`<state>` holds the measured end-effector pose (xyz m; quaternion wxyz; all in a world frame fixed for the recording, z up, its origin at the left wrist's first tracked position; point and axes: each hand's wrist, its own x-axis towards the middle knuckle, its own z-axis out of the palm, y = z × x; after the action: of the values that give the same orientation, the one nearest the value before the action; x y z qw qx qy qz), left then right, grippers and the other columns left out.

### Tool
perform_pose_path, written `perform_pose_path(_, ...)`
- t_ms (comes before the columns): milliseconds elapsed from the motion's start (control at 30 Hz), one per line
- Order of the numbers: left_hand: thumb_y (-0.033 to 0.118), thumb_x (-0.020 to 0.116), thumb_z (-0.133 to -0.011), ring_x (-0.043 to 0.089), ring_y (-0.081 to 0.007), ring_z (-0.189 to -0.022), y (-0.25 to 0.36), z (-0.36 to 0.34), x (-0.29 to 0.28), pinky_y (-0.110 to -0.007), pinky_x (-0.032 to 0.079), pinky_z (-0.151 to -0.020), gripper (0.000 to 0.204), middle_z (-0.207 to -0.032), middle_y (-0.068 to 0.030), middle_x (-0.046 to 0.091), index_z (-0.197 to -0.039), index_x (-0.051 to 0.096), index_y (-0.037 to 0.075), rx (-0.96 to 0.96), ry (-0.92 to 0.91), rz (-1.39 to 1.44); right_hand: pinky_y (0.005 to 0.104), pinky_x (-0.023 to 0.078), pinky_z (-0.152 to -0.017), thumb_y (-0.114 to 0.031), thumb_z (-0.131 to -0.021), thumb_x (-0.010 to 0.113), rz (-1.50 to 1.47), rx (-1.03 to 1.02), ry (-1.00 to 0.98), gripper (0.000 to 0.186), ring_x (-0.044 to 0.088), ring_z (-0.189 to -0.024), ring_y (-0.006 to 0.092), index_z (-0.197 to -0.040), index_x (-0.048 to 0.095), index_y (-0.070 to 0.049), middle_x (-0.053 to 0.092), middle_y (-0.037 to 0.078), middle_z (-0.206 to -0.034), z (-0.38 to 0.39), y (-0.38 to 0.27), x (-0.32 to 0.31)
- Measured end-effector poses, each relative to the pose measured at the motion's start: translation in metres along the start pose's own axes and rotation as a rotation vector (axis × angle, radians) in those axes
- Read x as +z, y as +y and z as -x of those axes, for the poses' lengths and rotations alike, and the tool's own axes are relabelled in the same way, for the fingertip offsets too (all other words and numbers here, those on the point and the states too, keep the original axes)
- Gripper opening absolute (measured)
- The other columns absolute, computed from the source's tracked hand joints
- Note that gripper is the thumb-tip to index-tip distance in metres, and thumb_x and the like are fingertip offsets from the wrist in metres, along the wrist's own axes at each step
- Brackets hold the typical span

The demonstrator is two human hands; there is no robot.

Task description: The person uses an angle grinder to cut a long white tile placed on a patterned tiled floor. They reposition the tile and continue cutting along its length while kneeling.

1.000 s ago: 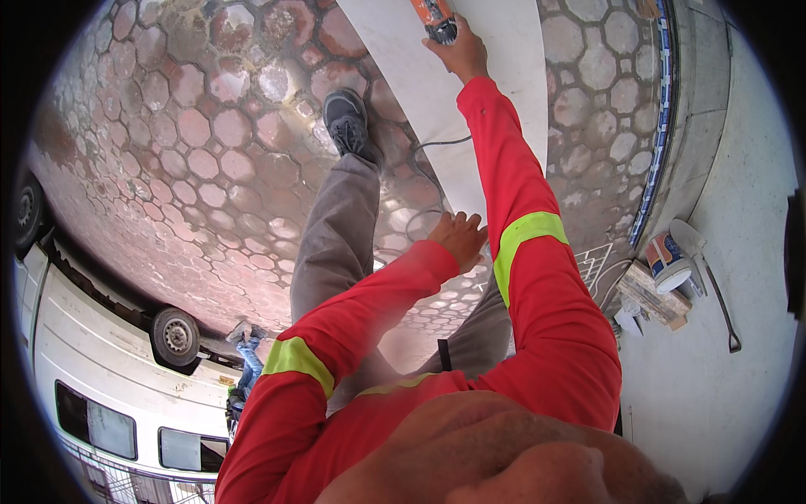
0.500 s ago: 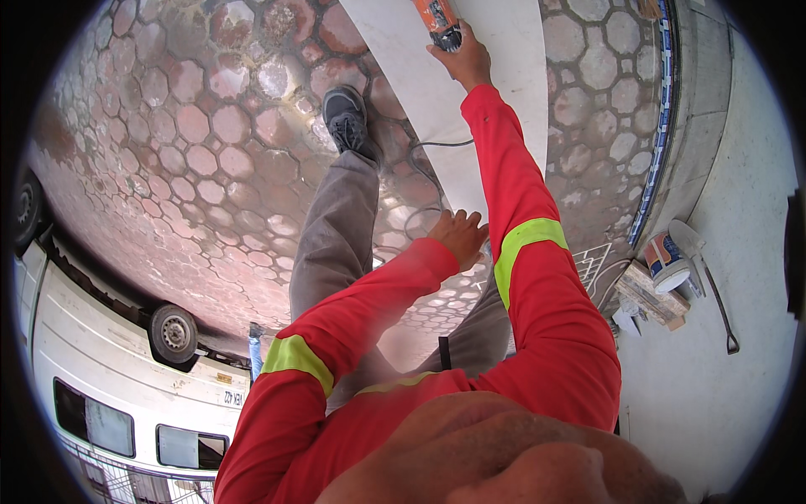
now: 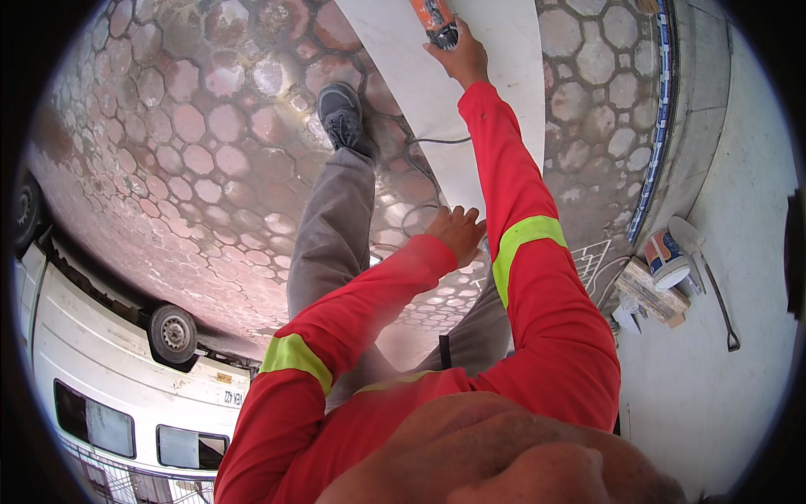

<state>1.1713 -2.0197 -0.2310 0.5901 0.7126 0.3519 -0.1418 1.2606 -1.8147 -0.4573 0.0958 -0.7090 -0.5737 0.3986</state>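
Right hand [image 3: 467, 59] grips orange-and-black tool [image 3: 435, 20], white sheet [image 3: 509, 92] beneath. Left hand [image 3: 456, 236] by sheet's near end, can't tell its grip.

Fisheye head cam, dwnwd view

The white board [image 3: 437, 105] looks smooth, the paving [image 3: 189, 122] rough.
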Motion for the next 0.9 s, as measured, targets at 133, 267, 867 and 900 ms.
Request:
perform_pose_path(133, 0.036, 0.072, -0.086, 0.059, -0.0288, -0.113, 0.006, -0.005, 0.002, -0.047, 0.045, -0.089, 0.047, -0.118, -0.0082, 0.061, -0.126, 0.061, 0.015, -0.005, -0.023, -0.007, 0.0422, 0.055, -0.085, -0.046, -0.073, 0.085, -0.003, 0.003, -0.009, 0.084, 0.072, -0.093, 0.0313, -0.139, 0.050, -0.007, 0.073, 0.014, -0.106, 0.009, 0.009, -0.007)
perform_pose_path(267, 0.036, 0.072, -0.086, 0.059, -0.0290, -0.112, 0.011, -0.010, 0.004, -0.047, 0.045, -0.089, 0.047, -0.118, -0.0084, 0.060, -0.126, 0.061, 0.014, -0.010, -0.047, 0.014, 0.0423, 0.055, -0.085, -0.045, -0.073, 0.085, -0.004, 0.038, -0.027, 0.083, 0.071, -0.094, 0.0316, -0.138, 0.051, -0.008, 0.073, 0.014, -0.106, 0.013, 0.018, -0.009)
perform_pose_path(867, 0.037, 0.071, -0.087, 0.057, -0.0281, -0.114, 0.022, -0.018, 0.026, -0.047, 0.043, -0.091, 0.047, -0.120, -0.0075, 0.060, -0.128, 0.060, 0.016, -0.033, -0.036, 0.008, 0.0422, 0.056, -0.084, -0.046, -0.073, 0.085, 0.024, 0.016, 0.012, 0.081, 0.072, -0.092, 0.0313, -0.137, 0.053, -0.009, 0.074, 0.013, -0.104, 0.023, 0.039, -0.004)
perform_pose_path(900, 0.037, 0.071, -0.087, 0.057, -0.0281, -0.115, 0.023, -0.018, 0.026, -0.047, 0.043, -0.091, 0.047, -0.120, -0.0076, 0.060, -0.128, 0.061, 0.015, -0.033, -0.039, 0.013, 0.0422, 0.056, -0.084, -0.046, -0.073, 0.085, 0.012, -0.011, 0.025, 0.081, 0.072, -0.092, 0.0312, -0.137, 0.053, -0.009, 0.074, 0.013, -0.104, 0.025, 0.039, -0.004)
